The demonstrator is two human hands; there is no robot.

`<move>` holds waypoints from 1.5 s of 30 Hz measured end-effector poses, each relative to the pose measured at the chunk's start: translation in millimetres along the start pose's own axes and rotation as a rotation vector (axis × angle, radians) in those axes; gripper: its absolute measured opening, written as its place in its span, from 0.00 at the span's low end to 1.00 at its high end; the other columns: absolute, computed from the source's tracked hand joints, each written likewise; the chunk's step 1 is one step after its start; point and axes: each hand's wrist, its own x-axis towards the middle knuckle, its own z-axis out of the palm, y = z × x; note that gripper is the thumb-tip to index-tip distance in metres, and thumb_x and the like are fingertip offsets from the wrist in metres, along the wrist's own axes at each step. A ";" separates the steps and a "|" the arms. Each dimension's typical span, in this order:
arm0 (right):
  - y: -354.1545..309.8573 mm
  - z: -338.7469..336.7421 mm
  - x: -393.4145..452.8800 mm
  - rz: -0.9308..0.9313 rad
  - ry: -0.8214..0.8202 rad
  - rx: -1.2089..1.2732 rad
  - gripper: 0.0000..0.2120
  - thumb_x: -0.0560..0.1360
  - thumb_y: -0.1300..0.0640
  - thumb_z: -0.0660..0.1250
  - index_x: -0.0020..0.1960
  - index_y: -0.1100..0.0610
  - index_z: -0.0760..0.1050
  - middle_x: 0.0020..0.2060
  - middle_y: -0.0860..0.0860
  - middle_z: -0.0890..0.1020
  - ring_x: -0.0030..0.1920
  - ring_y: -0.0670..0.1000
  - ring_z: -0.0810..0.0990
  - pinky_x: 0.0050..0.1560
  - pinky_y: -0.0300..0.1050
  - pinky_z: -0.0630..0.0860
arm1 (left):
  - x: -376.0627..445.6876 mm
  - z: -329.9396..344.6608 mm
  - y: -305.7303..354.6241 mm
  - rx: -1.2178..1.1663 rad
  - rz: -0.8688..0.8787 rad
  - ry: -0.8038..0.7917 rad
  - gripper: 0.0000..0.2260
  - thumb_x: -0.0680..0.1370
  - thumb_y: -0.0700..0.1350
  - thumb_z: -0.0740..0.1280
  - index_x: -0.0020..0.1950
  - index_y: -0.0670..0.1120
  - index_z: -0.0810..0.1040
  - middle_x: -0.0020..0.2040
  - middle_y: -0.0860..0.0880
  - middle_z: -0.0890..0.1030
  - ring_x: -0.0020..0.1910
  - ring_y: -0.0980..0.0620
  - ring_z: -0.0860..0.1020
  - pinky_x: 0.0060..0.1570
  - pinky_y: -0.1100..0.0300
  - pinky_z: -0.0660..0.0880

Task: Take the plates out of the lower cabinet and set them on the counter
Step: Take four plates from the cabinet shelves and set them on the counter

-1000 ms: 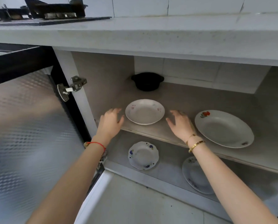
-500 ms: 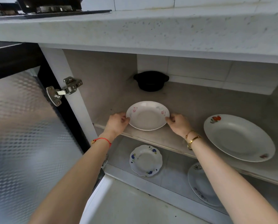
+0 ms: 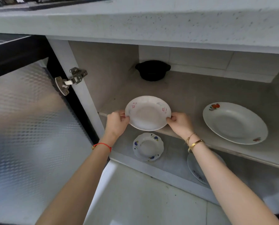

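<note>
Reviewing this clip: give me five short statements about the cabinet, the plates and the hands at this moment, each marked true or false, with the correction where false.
1. Both hands hold the pink-flowered plate by its rim, the left hand and right hand on opposite sides. True.
2. The large plate with red fruit print sits on the bottom shelf. False: it lies on the upper shelf.
3. A black pot stands at the back of the upper shelf. True.
4. The blue-flowered plate is stacked on another plate. False: it lies alone on the bottom shelf.
5. The cabinet door is closed. False: it stands open.
</note>
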 end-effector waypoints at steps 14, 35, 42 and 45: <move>-103.0 -134.9 -200.1 0.109 -0.069 0.093 0.06 0.72 0.59 0.67 0.42 0.62 0.78 0.32 0.57 0.81 0.35 0.59 0.79 0.41 0.55 0.78 | -184.0 -145.1 134.1 -0.097 -0.241 -0.023 0.10 0.74 0.43 0.67 0.52 0.50 0.83 0.44 0.58 0.84 0.41 0.66 0.80 0.43 0.80 0.69; -295.0 -388.9 -384.9 0.150 -0.043 0.207 0.04 0.73 0.57 0.67 0.45 0.55 0.79 0.34 0.48 0.82 0.37 0.46 0.79 0.43 0.46 0.79 | -314.9 -372.2 392.7 -0.169 -0.212 0.006 0.10 0.75 0.45 0.68 0.54 0.55 0.82 0.45 0.68 0.81 0.47 0.64 0.78 0.46 0.79 0.70; -296.0 -423.9 -333.2 0.065 -0.048 0.226 0.04 0.73 0.55 0.67 0.46 0.53 0.80 0.35 0.45 0.82 0.38 0.44 0.79 0.42 0.36 0.78 | -272.8 -360.5 426.0 -0.192 -0.213 0.045 0.11 0.75 0.46 0.67 0.55 0.54 0.82 0.48 0.64 0.82 0.47 0.65 0.78 0.46 0.80 0.70; -296.1 -431.8 -305.7 0.042 -0.055 0.212 0.04 0.73 0.55 0.68 0.47 0.53 0.80 0.35 0.45 0.82 0.37 0.43 0.79 0.41 0.32 0.76 | -251.1 -353.2 435.7 -0.194 -0.208 0.067 0.11 0.74 0.46 0.67 0.55 0.54 0.83 0.47 0.65 0.82 0.47 0.65 0.79 0.46 0.79 0.70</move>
